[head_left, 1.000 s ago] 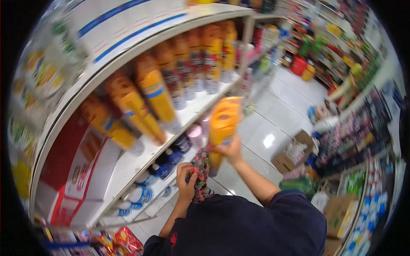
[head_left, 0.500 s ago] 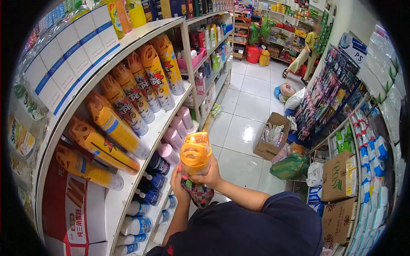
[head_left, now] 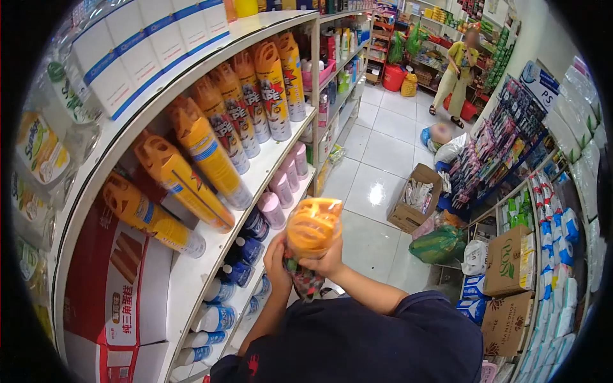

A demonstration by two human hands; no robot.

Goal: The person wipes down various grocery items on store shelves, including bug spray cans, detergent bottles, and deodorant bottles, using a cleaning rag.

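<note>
In front of my chest I hold an aerosol spray can [head_left: 314,225] upright, its orange cap toward the camera. My right hand [head_left: 327,258] wraps around its body from the right side. My left hand [head_left: 276,262] is closed at the can's left side, on a checkered red, black and green cloth [head_left: 307,282] that hangs below the can. The cap and cloth partly cover the left fingers. To the left, several yellow spray cans [head_left: 211,156] with orange caps stand in a row on a white shelf [head_left: 265,163].
Pink cans [head_left: 281,188] and blue-and-white bottles [head_left: 217,317] fill the lower shelf. A red carton [head_left: 121,287] sits at lower left. An open cardboard box [head_left: 416,203] and a green bag [head_left: 437,247] lie on the tiled floor. A person [head_left: 458,70] in yellow stands at the back.
My view has shifted, so the shelves sit further right and lower in the picture. The can stays in my hands, its cap tilting slightly. The person at the back has turned and straightened up.
</note>
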